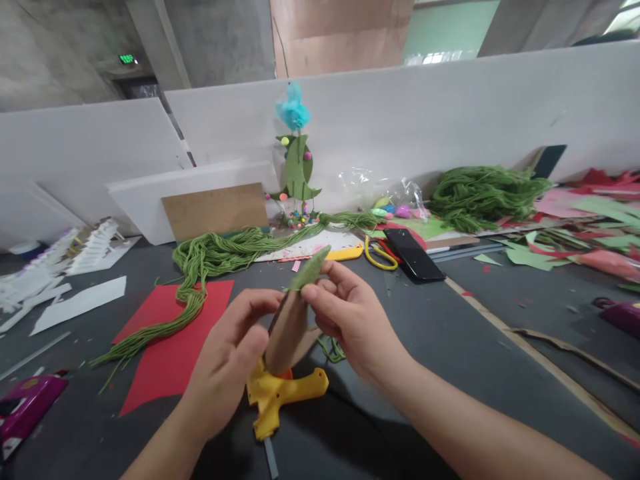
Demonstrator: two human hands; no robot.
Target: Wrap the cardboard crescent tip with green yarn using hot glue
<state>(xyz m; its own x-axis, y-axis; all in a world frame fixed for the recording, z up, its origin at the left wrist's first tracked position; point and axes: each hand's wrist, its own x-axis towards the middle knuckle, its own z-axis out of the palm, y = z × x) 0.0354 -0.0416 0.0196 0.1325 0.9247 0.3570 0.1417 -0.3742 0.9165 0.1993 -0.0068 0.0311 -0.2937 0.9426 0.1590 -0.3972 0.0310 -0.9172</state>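
A curved brown cardboard piece [286, 337], its upper tip wrapped in green yarn [312, 268], stands tilted between my hands. My right hand [353, 310] pinches it just below the tip between thumb and fingers. At its left edge is my left hand [225, 357], fingers curled against the card and thumb near its side; part of that grip is hidden. Directly below lies a yellow glue gun [287, 393] on the dark table, partly covered by the cardboard. Some loose green yarn [333, 350] shows beneath my right hand.
A green yarn skein [220, 253] trails over a red sheet [170, 353]. Behind my hands lie yellow-handled scissors [381, 255], a yellow cutter [345, 253] and a phone [414, 255]. A green moon ornament [299, 167] hangs at the back. Paper scraps [545, 253] cover the right.
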